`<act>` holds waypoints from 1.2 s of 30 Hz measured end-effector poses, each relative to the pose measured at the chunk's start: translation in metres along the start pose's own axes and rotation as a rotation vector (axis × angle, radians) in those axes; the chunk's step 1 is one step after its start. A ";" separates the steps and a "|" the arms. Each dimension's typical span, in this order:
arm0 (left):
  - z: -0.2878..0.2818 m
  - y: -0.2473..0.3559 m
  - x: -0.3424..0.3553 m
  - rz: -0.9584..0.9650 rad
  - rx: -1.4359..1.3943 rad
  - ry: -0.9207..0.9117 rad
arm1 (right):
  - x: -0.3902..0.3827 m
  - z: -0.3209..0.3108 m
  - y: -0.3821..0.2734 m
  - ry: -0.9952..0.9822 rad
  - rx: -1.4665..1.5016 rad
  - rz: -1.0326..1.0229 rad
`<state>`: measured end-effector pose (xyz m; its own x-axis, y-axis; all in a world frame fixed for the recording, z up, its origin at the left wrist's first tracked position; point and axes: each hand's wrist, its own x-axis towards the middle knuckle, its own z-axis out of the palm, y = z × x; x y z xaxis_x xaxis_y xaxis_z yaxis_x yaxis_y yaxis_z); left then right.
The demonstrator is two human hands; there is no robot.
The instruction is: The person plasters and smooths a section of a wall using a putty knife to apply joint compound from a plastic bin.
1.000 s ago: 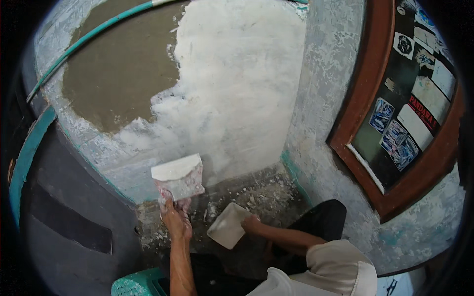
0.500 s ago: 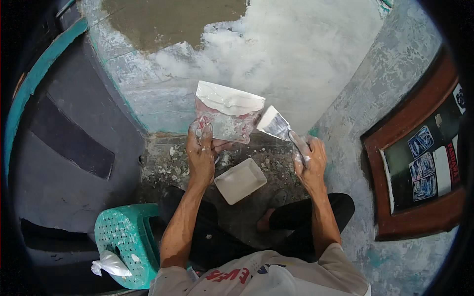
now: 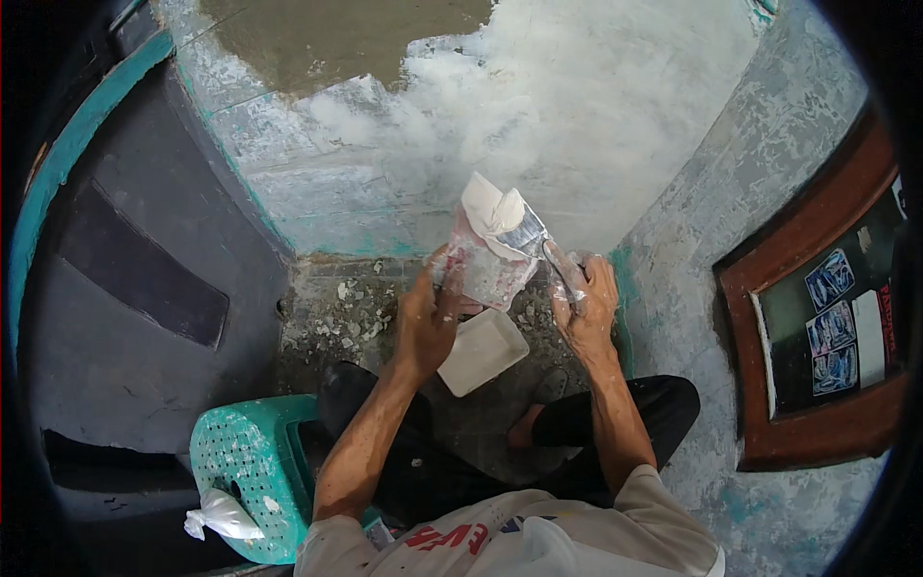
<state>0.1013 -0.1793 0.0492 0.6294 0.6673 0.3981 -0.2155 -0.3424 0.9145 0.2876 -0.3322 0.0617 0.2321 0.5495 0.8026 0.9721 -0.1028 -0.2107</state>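
Note:
My left hand is closed on a flat reddish-white putty board, held tilted in front of the wall. White putty lies in a folded lump along the board's far edge. In my right hand is a putty knife; its smeared blade lies over the right side of the board and touches the putty. My fingers wrap its handle, and both hands have white smears on them. Below the board sits a shallow off-white rectangular tray, its upper edge partly covered by the board.
Ahead stands a wall with white putty and a brown-grey bare patch. Rubble litters the floor at its foot. A green plastic stool bearing a knotted white bag is left. A brown wooden frame is right.
The putty knife has moved left onto the board, and the putty is now bunched into a lump. My left hand and the board have shifted right and turned.

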 end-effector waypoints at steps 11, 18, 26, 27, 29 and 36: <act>0.011 0.000 0.004 0.108 0.339 -0.192 | 0.030 0.016 -0.018 0.132 0.332 0.239; -0.004 0.005 0.000 0.015 0.367 -0.004 | 0.099 -0.029 0.092 0.501 0.307 0.218; 0.002 0.006 0.007 -0.027 0.587 -0.018 | 0.284 -0.086 0.257 0.863 0.515 0.454; 0.009 0.002 0.012 -0.009 0.586 -0.034 | 0.298 -0.090 0.288 0.909 0.429 0.403; 0.014 -0.006 0.015 -0.115 0.519 -0.044 | 0.325 -0.086 0.311 0.947 0.367 0.360; 0.020 -0.004 0.014 -0.163 0.481 -0.077 | 0.373 -0.086 0.298 0.943 0.565 0.320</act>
<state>0.1256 -0.1820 0.0495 0.6833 0.6928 0.2305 0.2465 -0.5160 0.8204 0.6663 -0.2292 0.3463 0.6304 -0.3001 0.7159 0.7656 0.3925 -0.5097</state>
